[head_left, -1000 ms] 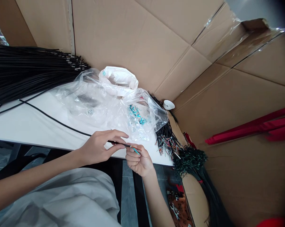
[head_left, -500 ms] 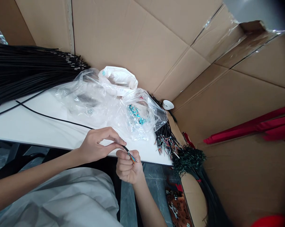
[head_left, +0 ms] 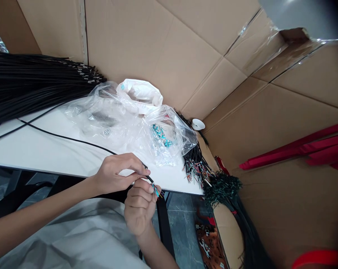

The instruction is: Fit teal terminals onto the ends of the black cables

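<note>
My left hand (head_left: 118, 173) pinches a thin black cable (head_left: 70, 138) near its stripped end, just off the white table's (head_left: 31, 151) front edge. The cable trails back leftward across the table. My right hand (head_left: 139, 209) is curled below it, fingers closed on the coloured inner wires (head_left: 157, 190) that fan out of the cable end. Both hands touch at the cable tip.
A big bundle of black cables (head_left: 31, 84) lies at the far left. Crumpled clear plastic bags (head_left: 129, 119) with small teal parts sit mid-table. Finished cable ends (head_left: 197, 164) hang off the right edge. A small white cup (head_left: 198, 124) and cardboard walls (head_left: 163, 41) stand behind.
My right hand has dropped lower and to the left, turning its back toward me. My left hand moved slightly left, and the cable end came with them toward the table's edge.
</note>
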`<state>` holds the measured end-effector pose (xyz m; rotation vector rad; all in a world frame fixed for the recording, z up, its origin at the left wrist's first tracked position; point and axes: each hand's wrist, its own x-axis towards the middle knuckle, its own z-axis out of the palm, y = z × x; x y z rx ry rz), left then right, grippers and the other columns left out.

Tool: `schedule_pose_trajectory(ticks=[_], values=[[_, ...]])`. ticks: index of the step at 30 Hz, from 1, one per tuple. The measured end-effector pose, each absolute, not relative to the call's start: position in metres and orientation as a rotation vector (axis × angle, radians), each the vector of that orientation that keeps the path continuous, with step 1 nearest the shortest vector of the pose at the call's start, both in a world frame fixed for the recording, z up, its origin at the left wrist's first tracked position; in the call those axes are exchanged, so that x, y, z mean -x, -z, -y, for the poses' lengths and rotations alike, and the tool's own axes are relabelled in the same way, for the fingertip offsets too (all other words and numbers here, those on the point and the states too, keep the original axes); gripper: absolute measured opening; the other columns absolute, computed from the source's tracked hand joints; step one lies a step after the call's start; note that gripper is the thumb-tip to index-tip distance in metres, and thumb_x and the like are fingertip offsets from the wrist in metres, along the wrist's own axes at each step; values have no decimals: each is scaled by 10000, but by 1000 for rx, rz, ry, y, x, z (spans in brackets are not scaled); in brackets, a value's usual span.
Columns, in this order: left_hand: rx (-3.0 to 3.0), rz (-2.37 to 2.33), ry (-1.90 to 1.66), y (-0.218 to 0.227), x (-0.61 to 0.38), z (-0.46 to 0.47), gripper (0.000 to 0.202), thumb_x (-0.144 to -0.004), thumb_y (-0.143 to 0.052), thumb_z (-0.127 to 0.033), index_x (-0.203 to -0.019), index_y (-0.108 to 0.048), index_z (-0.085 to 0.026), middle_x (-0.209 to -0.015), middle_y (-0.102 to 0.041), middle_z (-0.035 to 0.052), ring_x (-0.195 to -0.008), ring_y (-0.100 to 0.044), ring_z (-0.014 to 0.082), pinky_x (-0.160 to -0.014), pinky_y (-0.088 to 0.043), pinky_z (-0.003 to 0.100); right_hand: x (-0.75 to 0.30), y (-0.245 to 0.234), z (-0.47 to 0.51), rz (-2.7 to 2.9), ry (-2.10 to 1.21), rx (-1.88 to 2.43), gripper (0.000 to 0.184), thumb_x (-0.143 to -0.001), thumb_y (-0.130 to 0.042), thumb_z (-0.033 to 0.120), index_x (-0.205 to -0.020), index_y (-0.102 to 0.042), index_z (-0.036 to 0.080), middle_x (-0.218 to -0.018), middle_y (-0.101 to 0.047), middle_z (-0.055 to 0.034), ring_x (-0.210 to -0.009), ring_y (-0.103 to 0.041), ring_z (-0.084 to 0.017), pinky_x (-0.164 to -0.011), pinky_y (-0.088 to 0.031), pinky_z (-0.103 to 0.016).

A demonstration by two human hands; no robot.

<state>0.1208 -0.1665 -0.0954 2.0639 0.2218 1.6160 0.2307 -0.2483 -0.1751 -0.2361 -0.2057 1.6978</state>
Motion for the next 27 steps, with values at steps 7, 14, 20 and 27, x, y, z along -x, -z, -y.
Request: schedule_pose_trajectory(ticks=[7,14,20,27], values=[[-2021,-252,-1525,98,-117,163,110,-896,-702,-94,-920,-708,-201,-844,-783,5,-762,-739,114,-716,-599,176,-204,167,250,228,-1456,330,586,-816,-573,632,-734,-127,260,-476,19,179,-389,166,33,-348,75,-90],[-2095,-108,-873,86,-102,142,327,-1015,-516,-164,-1298,-667,-226,-1059,-787,36,-916,-756,118,-796,-581,151,-214,161,241,328,-1603,186,586,-793,-647,576,-713,-164,253,-432,-27,191,-341,121,33,-315,30,-76],[-1971,-239,-897,71,-103,146,376,-932,-651,-142,-1299,-645,-220,-883,-803,-20,-821,-762,98,-861,-556,145,-213,165,246,289,-1558,212,589,-801,-634,588,-725,-153,258,-452,-37,183,-356,118,26,-318,37,-80],[-1963,-240,-967,69,-104,147,345,-875,-697,-94,-1196,-735,-216,-884,-806,5,-805,-775,135,-844,-594,176,-211,175,245,371,-1551,306,639,-784,-529,755,-711,-134,257,-452,22,166,-385,110,3,-332,40,-133]])
